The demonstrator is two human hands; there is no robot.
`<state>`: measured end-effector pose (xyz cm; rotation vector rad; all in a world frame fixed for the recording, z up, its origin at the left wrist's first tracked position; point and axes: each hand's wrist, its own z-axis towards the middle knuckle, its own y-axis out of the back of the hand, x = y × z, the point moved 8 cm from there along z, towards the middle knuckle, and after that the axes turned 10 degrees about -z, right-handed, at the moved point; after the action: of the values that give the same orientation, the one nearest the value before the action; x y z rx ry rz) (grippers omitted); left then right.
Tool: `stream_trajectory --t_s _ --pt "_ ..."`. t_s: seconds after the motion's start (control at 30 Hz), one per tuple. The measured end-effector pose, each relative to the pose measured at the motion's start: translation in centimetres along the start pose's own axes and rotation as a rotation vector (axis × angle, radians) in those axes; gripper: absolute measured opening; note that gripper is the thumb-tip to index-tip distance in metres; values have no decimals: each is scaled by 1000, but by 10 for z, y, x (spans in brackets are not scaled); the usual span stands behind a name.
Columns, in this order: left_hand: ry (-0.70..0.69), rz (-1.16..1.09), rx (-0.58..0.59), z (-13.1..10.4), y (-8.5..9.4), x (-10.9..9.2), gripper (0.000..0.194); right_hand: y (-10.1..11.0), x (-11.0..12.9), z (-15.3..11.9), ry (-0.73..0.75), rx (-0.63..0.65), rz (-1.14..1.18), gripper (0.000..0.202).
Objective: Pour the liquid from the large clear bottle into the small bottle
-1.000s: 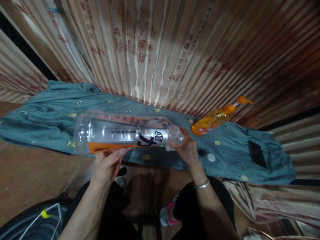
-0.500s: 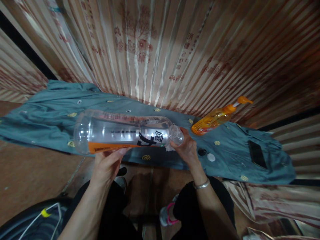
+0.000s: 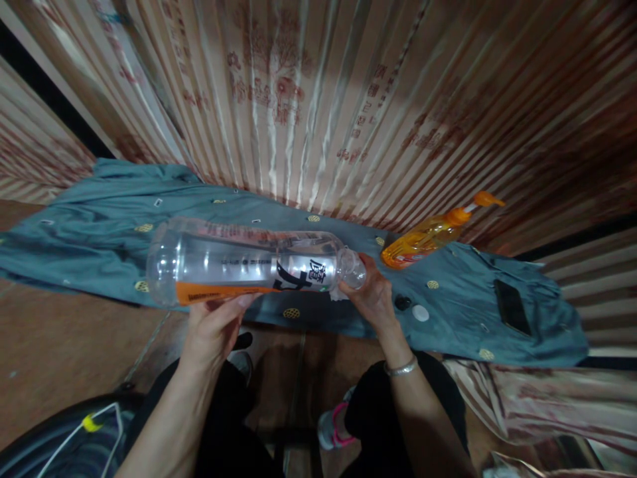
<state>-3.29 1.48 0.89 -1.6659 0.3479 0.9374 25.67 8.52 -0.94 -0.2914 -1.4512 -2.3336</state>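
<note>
Clear, orange-labelled bottle (image 3: 249,265) held level, uncapped.

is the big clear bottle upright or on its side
On its side. The clear bottle lies level above the blue cloth, left hand under its body, right hand at its neck.

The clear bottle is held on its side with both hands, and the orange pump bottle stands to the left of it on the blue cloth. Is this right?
Not quite. The head view shows the orange pump bottle to the right of the clear bottle, not the left. The rest holds: the left hand and right hand hold the clear bottle on its side, and the pump bottle is on the blue cloth.
</note>
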Motion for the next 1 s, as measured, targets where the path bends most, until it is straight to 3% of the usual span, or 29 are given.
stream_trajectory --t_s 0.37,0.6,0.83,1.0 --pt "-15 9 23 1 -1 -1 64 0 0 0 5 2 11 56" --pt "-21 -4 39 0 -5 -3 51 1 1 0 -7 5 15 55" --pt "-10 21 24 1 -1 -1 62 -1 0 1 9 21 16 58" --pt "-8 25 22 0 -4 -2 59 0 0 0 0 6 8 57"
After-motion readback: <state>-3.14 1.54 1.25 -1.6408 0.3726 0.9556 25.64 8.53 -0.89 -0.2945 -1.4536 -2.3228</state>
